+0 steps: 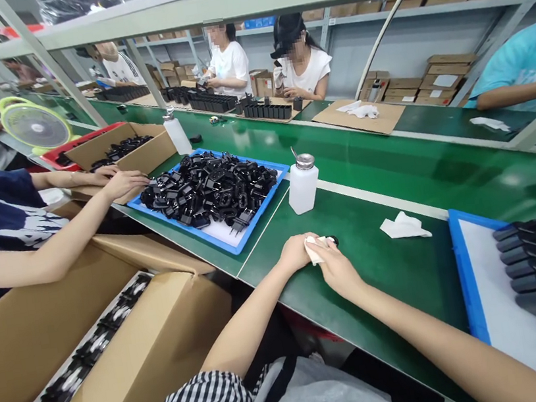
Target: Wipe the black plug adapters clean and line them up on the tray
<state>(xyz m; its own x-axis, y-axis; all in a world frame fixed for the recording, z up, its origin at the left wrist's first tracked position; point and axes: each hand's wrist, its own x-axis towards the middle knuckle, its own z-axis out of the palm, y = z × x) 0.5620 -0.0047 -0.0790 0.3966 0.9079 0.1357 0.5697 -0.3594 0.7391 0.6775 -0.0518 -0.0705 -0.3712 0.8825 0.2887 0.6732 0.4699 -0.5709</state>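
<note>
My left hand (298,252) and my right hand (342,274) meet above the green bench, both closed. A folded white cloth (314,252) is pressed between them, under the fingers of my right hand. Just past the cloth, the end of a small black plastic part (335,240) sticks out; my left hand grips it and the fingers hide most of it. Close behind my hands stands a white pump bottle (303,186) with a metal top. Left of the bottle, a blue-rimmed tray (237,248) bears a heap of black two-pin plug parts (213,185).
To the right, another blue-edged tray (469,279) holds rows of black adapters (532,270). A crumpled white cloth (405,226) lies on the bench (374,212). At left, a co-worker's hand (126,183) reaches to the plug tray, above an open carton (134,353). Other people sit across the green belt.
</note>
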